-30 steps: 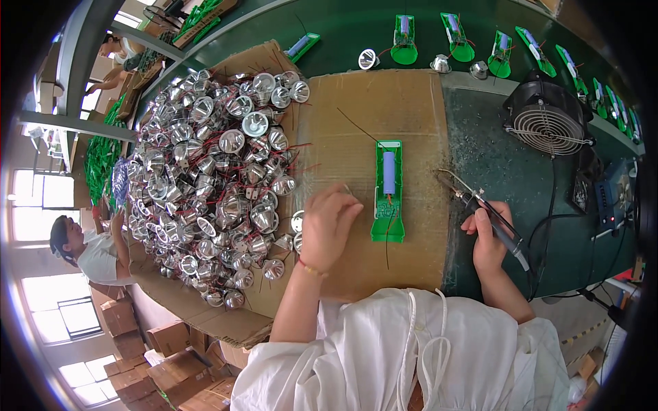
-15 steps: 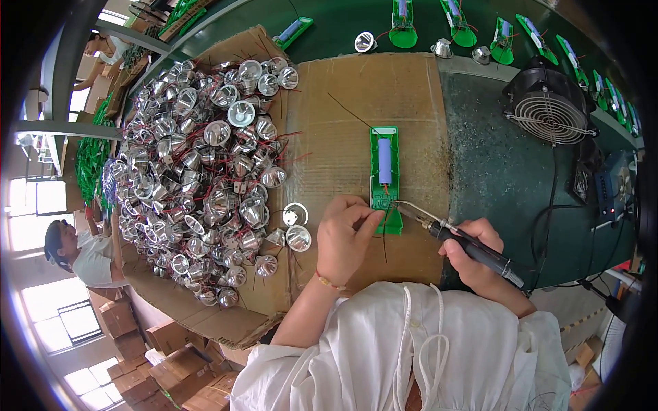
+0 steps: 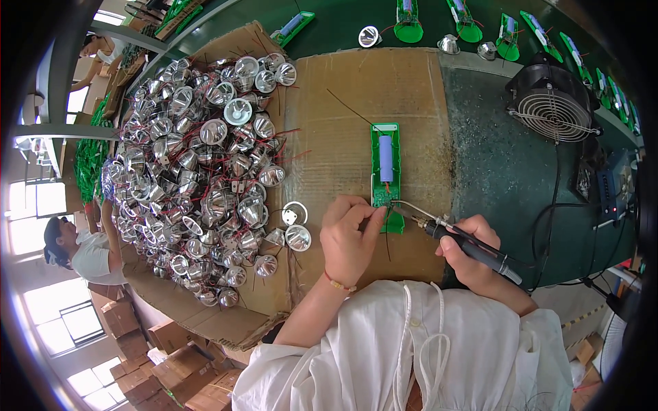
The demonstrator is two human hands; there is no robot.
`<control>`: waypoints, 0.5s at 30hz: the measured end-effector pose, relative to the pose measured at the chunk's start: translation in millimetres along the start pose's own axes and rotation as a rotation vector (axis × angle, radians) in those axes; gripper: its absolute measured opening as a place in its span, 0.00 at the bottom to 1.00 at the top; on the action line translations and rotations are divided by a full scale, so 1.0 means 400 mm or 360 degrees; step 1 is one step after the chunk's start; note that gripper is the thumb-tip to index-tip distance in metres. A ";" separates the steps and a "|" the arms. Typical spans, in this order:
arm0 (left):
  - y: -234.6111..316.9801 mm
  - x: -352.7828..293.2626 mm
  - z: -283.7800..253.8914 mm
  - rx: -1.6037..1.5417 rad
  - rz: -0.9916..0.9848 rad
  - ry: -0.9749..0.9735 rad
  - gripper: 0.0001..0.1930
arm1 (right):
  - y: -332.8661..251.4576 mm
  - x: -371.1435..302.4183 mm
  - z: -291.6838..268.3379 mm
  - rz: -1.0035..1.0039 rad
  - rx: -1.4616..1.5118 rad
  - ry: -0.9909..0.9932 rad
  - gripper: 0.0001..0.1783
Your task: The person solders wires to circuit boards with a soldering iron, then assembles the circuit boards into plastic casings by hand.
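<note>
- Since the earlier frame, the soldering iron (image 3: 466,241) has been brought in from the right, and its bent tip is now set at the near end of the green circuit board (image 3: 386,171).
- That board is laid on the cardboard sheet (image 3: 343,103) with its long axis running near to far, a blue cylindrical cell seated along it.
- Its near end is pinched between thumb and fingers of the left hand (image 3: 349,236), which lies just left of it (the nearer of the two hands).
- A closed grip is kept on the iron's dark handle by the right hand (image 3: 473,257), further right.
- Off to the left, a heap of silver reflector cups (image 3: 199,171) is piled.
</note>
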State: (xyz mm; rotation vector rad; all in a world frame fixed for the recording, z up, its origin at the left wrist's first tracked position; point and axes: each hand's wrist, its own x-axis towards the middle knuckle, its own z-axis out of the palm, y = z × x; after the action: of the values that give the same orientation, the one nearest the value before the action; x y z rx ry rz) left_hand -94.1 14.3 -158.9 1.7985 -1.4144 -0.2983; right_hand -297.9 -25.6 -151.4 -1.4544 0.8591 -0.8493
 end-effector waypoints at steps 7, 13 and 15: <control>0.000 0.003 -0.005 0.0014 0.0028 -0.0005 0.06 | -0.005 -0.012 -0.006 0.0007 0.0136 0.0244 0.10; 0.006 0.004 -0.019 0.0013 -0.0054 -0.0078 0.04 | 0.005 -0.015 -0.003 0.0017 0.0212 0.0304 0.10; 0.013 0.008 -0.042 -0.0102 -0.0018 -0.0131 0.03 | 0.004 -0.015 -0.006 0.0007 0.0219 0.0315 0.10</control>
State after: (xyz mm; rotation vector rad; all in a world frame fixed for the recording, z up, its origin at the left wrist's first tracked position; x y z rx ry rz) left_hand -86.1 18.7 -143.4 1.7602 -1.4355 -0.4233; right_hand -303.0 -21.3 -152.9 -1.2629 0.9311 -1.0415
